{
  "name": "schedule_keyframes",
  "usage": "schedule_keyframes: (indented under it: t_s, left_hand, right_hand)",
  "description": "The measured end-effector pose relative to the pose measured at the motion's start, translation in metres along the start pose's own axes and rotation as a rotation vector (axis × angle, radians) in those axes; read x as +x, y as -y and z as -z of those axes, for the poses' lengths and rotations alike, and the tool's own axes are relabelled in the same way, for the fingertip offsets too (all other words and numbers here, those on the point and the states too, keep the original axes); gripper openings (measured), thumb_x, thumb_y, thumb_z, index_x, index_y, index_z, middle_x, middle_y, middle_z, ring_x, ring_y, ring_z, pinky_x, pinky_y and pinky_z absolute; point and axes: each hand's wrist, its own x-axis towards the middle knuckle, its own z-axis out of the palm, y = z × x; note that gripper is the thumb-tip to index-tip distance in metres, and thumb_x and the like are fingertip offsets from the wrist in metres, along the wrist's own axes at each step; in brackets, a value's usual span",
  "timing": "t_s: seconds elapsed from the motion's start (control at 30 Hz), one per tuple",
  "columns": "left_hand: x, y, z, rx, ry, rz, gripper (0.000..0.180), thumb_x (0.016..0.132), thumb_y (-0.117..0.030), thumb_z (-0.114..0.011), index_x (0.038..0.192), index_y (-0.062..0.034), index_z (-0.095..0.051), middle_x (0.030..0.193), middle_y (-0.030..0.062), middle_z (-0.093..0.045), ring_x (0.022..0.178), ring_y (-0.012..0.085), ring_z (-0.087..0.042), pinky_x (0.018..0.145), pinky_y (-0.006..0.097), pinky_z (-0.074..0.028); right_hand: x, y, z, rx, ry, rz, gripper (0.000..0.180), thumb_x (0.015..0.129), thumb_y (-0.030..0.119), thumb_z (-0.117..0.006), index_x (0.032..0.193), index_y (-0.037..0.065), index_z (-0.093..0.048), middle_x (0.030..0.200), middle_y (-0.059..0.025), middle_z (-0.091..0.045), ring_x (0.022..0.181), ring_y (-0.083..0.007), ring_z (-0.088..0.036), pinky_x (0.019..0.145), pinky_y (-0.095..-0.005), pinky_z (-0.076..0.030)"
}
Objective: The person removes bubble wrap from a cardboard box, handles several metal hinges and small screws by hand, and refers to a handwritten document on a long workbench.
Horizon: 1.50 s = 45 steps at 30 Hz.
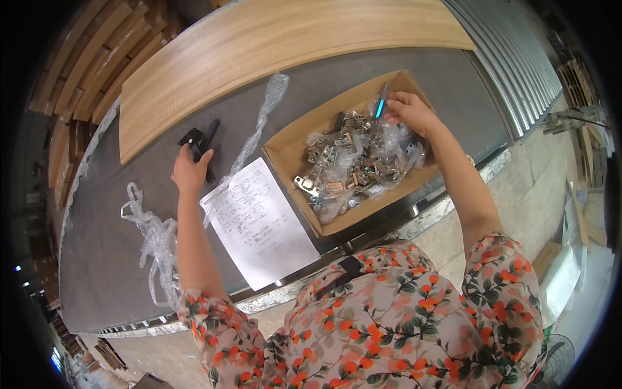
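Our left hand (190, 174) is closed on a black metal bracket (202, 145) on the grey worktable (116, 253). Our right hand (409, 111) pinches a blue-handled tool (381, 104) over the cardboard box (285, 152) of metal hinges (343, 162). Bracket looks rigid and light: grip mid-bar.

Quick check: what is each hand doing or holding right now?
Left hand: closed on a black metal bracket on the grey table.
Right hand: in the cardboard box, gripping bagged metal hardware.
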Motion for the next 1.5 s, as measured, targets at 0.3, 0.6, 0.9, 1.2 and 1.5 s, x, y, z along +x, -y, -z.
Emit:
schedule_keyframes:
  t_s: [0.3, 0.6, 0.9, 1.2, 1.5]
  left_hand:
    - [-0.139, -0.079, -0.001, -0.737, -0.057, -0.179, 0.021, 0.077, -0.011, -0.069, 0.094, 0.0003, -0.065, 0.104, 0.0126, -0.063, 0.099, 0.0224, -0.058, 0.087, 0.03, -0.044]
    - [-0.189, -0.144, -0.007, -0.844, 0.01, -0.437, 0.016, 0.077, -0.009, -0.069, 0.09, -0.0017, -0.066, 0.099, 0.0133, -0.065, 0.094, 0.0251, -0.06, 0.081, 0.031, -0.047]
    - [-0.181, -0.157, 0.009, -0.818, 0.162, -0.279, 0.024, 0.077, -0.013, -0.07, 0.098, -0.0018, -0.065, 0.1, 0.0138, -0.065, 0.093, 0.0228, -0.062, 0.08, 0.03, -0.047]
    - [-0.132, -0.248, -0.01, -1.406, 0.728, -0.182, 0.043, 0.082, -0.011, -0.066, 0.121, -0.0079, -0.049, 0.109, 0.0085, -0.058, 0.094, 0.017, -0.058, 0.077, 0.031, -0.05]
    - [-0.113, -0.193, -0.016, -1.789, 0.293, 0.201, 0.011, 0.09, -0.014, -0.053, 0.097, -0.0061, -0.05, 0.089, 0.0082, -0.06, 0.073, 0.0199, -0.061, 0.065, 0.034, -0.054]
  right_hand:
    - [-0.031, -0.004, 0.019, -1.119, 0.21, 0.119, 0.039, 0.074, 0.008, -0.059, 0.113, 0.014, -0.059, 0.112, -0.0148, -0.058, 0.105, -0.033, -0.053, 0.088, -0.037, -0.044]
    - [-0.013, -0.012, -0.007, -1.265, 0.129, 0.262, 0.026, 0.075, 0.01, -0.058, 0.101, 0.012, -0.065, 0.096, -0.0177, -0.063, 0.093, -0.0308, -0.06, 0.082, -0.0374, -0.048]
    - [-0.062, 0.121, 0.029, -0.717, -0.017, 0.578, 0.02, 0.074, 0.014, -0.059, 0.09, 0.005, -0.067, 0.072, -0.0074, -0.064, 0.067, -0.0147, -0.059, 0.062, -0.0292, -0.046]
    - [-0.066, 0.11, 0.006, -0.165, 0.498, 0.238, 0.02, 0.081, 0.017, -0.065, 0.093, 0.001, -0.064, 0.078, 0.0016, -0.062, 0.068, -0.0041, -0.052, 0.06, -0.0216, -0.043]
    - [-0.062, 0.069, 0.017, -0.101, 0.532, 0.063, 0.02, 0.077, 0.015, -0.07, 0.091, 0.004, -0.061, 0.068, 0.004, -0.057, 0.063, -0.0029, -0.047, 0.057, -0.0195, -0.038]
